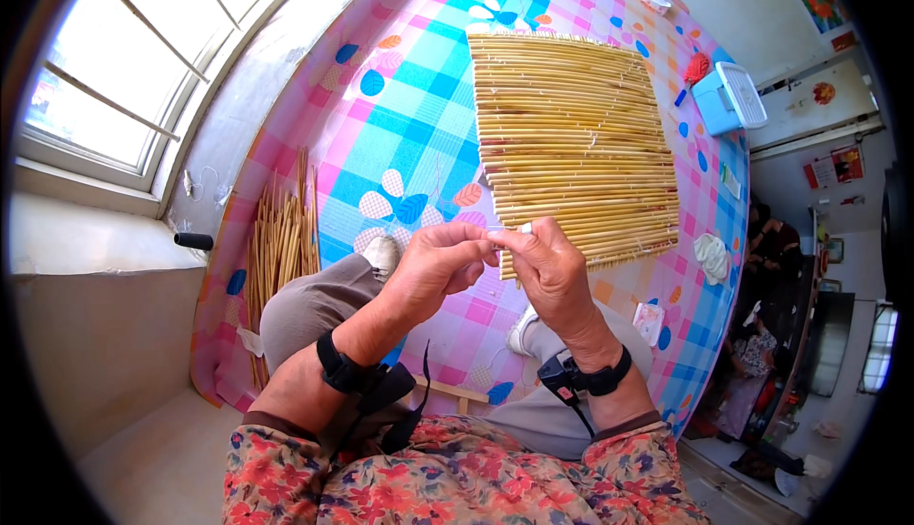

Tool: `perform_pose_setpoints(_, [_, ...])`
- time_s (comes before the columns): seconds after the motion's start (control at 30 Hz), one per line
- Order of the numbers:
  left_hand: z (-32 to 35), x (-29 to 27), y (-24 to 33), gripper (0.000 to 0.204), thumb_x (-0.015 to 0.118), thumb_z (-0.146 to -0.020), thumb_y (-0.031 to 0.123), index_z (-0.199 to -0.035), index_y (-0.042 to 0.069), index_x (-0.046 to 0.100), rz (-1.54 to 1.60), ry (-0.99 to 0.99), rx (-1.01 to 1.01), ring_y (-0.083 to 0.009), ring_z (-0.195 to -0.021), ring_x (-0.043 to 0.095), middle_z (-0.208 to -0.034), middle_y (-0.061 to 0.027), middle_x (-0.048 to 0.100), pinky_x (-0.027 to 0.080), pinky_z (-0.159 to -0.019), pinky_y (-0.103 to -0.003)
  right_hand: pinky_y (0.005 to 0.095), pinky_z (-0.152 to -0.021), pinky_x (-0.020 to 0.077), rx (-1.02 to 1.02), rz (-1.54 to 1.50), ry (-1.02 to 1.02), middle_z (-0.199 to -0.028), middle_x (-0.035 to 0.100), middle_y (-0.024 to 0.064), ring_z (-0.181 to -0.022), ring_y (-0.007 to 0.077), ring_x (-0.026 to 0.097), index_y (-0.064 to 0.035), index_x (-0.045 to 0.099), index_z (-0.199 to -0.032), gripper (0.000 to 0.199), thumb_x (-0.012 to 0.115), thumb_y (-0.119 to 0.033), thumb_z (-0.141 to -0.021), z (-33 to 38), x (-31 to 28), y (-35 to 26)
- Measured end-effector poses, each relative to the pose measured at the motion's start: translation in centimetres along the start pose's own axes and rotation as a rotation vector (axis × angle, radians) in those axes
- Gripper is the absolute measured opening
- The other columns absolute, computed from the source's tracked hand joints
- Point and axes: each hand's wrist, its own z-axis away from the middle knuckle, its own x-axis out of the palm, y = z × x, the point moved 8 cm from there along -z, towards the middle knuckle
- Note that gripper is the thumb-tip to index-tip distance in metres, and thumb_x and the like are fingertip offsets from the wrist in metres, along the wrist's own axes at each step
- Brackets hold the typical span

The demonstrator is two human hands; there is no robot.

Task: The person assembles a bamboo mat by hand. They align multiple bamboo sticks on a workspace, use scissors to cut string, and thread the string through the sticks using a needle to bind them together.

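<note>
In front of me, at the near left corner of a mat of yellow stalks, my two hands meet fingertip to fingertip. My left hand is closed in a pinch. My right hand pinches too, thumb and forefinger pressed together, with a small pale band on one finger. Between the fingertips runs a thin white thread; its ends are too fine to follow. The mat's stalks lie side by side, tied with rows of small pale knots. Fingers hide part of its near left corner.
Loose stalks are bundled to my left by the windowsill. A checked, flowered cover spreads under everything. On the right are a blue lidded box, a red item, a crumpled white cloth and a small packet. People sit farther right.
</note>
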Motion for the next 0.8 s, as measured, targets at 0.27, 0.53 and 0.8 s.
perform_pose_setpoints(0.27, [-0.1,-0.2,0.0,0.009,0.060,-0.083,0.010,-0.088,0.003,0.061,-0.052,-0.026,0.030,-0.0019,-0.054,0.046,-0.073,-0.0012,0.060,0.030,-0.043,-0.015,0.0286,-0.052,0.0430,0.051,-0.125,-0.036,-0.074,0.048,0.0060,-0.062,0.0172,0.052,-0.0091,0.063,-0.103,0.031,0.058,0.006,-0.077,-0.2,0.0,0.6])
perform_pose_setpoints(0.53, [0.0,0.1,1.0,0.007,0.060,-0.083,0.008,-0.086,0.002,0.062,-0.556,0.015,0.218,-0.0035,-0.059,0.050,-0.074,0.0005,0.060,0.040,-0.051,-0.018,0.0205,-0.060,0.0485,0.637,-0.767,-0.163,-0.078,0.060,0.0011,-0.067,0.0066,0.057,-0.0005,0.059,-0.091,0.008,0.060,-0.005,-0.085,1.3,2.3,3.6])
perform_pose_setpoints(0.8, [0.4,0.4,1.1,0.010,0.059,-0.083,0.009,-0.086,0.000,0.063,-0.605,0.025,0.195,-0.0034,-0.061,0.051,-0.073,0.0004,0.060,0.042,-0.053,-0.018,0.0205,-0.059,0.0498,0.682,-0.706,-0.194,-0.075,0.060,0.0017,-0.066,0.0078,0.059,-0.0003,0.058,-0.087,0.007,0.061,-0.005,-0.083,1.7,2.6,4.3])
